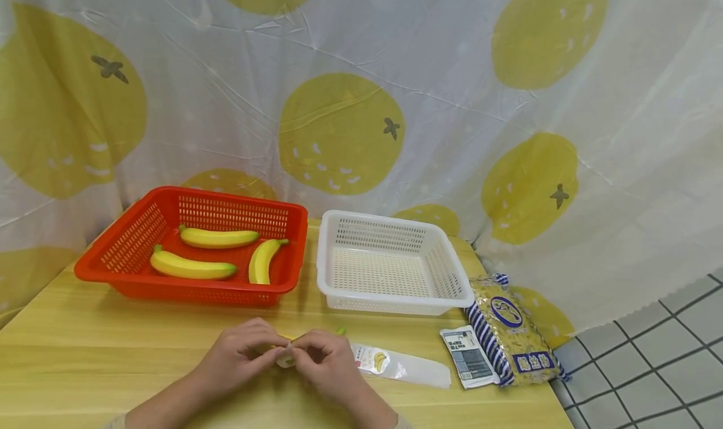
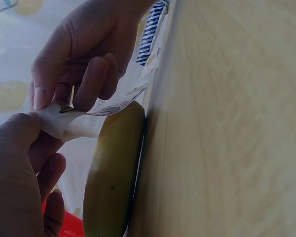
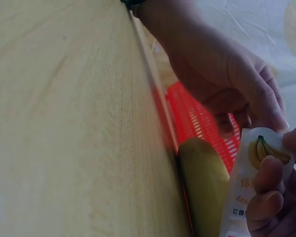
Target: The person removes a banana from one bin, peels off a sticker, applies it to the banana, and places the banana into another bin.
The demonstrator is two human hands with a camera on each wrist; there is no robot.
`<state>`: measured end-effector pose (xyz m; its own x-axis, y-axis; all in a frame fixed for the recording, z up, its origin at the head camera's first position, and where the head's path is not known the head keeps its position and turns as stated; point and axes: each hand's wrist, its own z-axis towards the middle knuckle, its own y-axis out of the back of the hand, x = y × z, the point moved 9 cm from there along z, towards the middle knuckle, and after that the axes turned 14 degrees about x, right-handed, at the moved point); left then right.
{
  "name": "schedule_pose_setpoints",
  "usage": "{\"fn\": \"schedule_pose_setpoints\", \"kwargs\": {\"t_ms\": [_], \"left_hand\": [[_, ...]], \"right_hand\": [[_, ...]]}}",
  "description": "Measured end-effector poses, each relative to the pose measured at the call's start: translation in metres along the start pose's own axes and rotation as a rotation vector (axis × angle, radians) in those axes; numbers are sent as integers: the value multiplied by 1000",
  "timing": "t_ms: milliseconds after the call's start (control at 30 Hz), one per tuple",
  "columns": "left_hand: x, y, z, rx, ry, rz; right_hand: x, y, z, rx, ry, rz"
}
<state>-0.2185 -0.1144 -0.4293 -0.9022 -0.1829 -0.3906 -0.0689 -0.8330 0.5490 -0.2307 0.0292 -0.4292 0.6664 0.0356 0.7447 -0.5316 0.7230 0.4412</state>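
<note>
No text legible. Banana picture on bag (image 3: pixel 259 163); printing on snack pack (image 1: pixel 511 335) and sachet (image 1: pixel 467 355) unreadable.

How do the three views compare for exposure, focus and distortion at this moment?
Head view: evenly lit and sharp, soft shadows under the red basket and white basket, slight wide-angle bowing at the edges. Left wrist view: dim and bluish, the left hand dark and soft, the banana murky. Right wrist view: rotated, table blurred close up, the printed bag fairly readable.
</note>
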Motion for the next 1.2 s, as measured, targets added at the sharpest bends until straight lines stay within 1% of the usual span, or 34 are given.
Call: {"fn": "schedule_pose_setpoints", "kwargs": {"t_ms": [200,300,500,667,800,1100,1200], "left_hand": [[1,-1,-1,21,8,-4],[1,0,-1,17,10,-5],[2,-1,-2,11,13,-16],[4,-1,-4,12,22,-32],[4,-2,-4,12,22,-32],[6,-1,-4,15,42,-4],[5,0,-4,10,34,-7]], "right_hand": [[-9,-1,-3,5,-7,-19],[-12,-1,-4,6,-13,-27],[-12,0,-5,7,-29,-100],[-12,0,-5,-4,-48,-118],[-12,0,-5,-12,-46,-138],[-8,2,-6,-20,13,-110],[-9,2,-6,-20,-12,-91]]}}
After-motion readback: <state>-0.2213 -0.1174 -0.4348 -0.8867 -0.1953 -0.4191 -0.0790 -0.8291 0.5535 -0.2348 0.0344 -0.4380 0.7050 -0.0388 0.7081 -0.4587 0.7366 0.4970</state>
